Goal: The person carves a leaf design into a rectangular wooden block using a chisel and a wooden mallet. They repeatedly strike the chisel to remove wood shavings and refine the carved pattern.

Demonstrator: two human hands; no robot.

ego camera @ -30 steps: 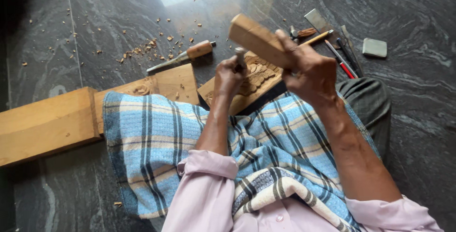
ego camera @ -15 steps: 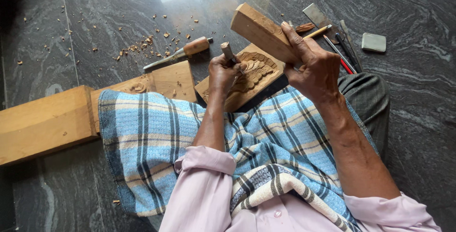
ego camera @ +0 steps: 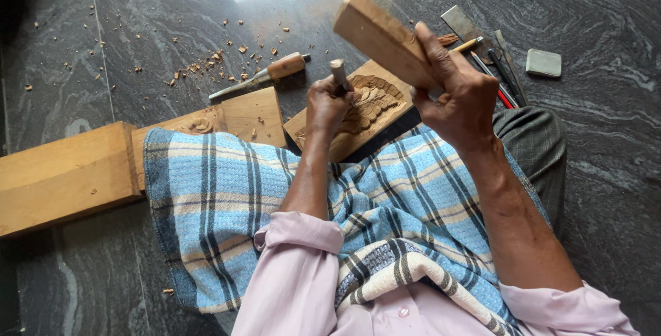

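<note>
Wood carving on the floor (ego camera: pixel 606 171) here, dark polished stone with chips scattered toward the far side. The left hand (ego camera: pixel 329 105) is closed around a chisel (ego camera: pixel 339 74), handle end poking up out of the fist, the tip hidden down on the carved panel (ego camera: pixel 365 112). That panel leans against the person's lap, between the checked blue cloth (ego camera: pixel 227 198) and the far part of the floor, with a leafy relief already cut into it. The right hand (ego camera: pixel 458 95) has its grip clamped on a wooden mallet block (ego camera: pixel 382 36), raised up and off the chisel, not touching it.

So I'd say this is the striking step, mid-swing with the block lifted. My guess is the next move calls for a square hit on the chisel's butt while the left hand holds the angle steady, or the edge skids across the pattern.

Spare chisel (ego camera: pixel 265 78) lies just beyond the panel, a few more tools (ego camera: pixel 499 67) to the right, plain boards (ego camera: pixel 65 174) by the left edge.
</note>
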